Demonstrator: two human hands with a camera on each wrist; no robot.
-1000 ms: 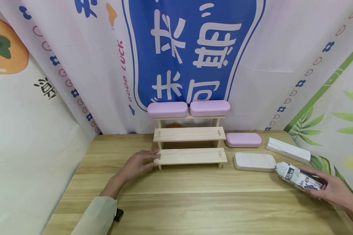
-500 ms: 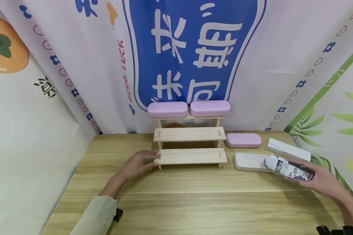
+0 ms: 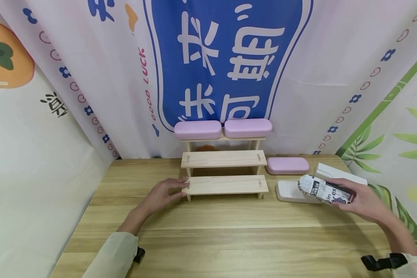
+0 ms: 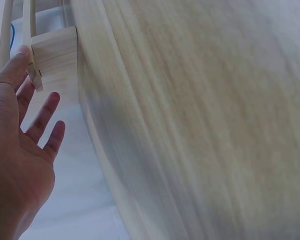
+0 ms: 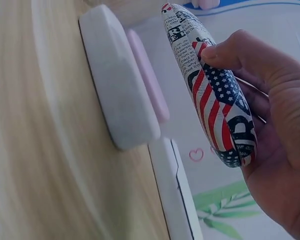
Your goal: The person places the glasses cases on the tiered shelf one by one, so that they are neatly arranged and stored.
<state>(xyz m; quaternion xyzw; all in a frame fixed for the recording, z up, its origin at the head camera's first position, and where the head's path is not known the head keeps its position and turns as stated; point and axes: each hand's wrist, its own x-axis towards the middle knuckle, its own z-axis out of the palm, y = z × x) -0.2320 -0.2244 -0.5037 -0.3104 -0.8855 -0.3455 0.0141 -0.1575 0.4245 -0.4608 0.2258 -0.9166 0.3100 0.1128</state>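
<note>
My right hand (image 3: pixel 365 200) holds a glasses case (image 3: pixel 323 188) with a newsprint and flag pattern, raised above the table. In the right wrist view the thumb lies along the upper side of the patterned case (image 5: pixel 212 95). Beneath it, partly covered in the head view, lies a white glasses case (image 3: pixel 287 191). My left hand (image 3: pixel 162 195) pinches the left end of the lowest board of a three-step wooden rack (image 3: pixel 226 184) between thumb and finger; its other fingers spread loosely in the left wrist view. Two pink glasses cases (image 3: pixel 198 130) stand side by side on the top step.
A third pink case (image 3: pixel 287 166) lies on the table right of the rack. Behind the held case is a long white box (image 3: pixel 344 174), partly hidden. Printed curtains (image 3: pixel 316 77) hang along the table's back and sides. The wooden table (image 3: pixel 222 239) stretches in front of the rack.
My right hand has moved left and slightly toward the back with the patterned glasses case, from right of the white case to over it. The left hand stays at the rack.
</note>
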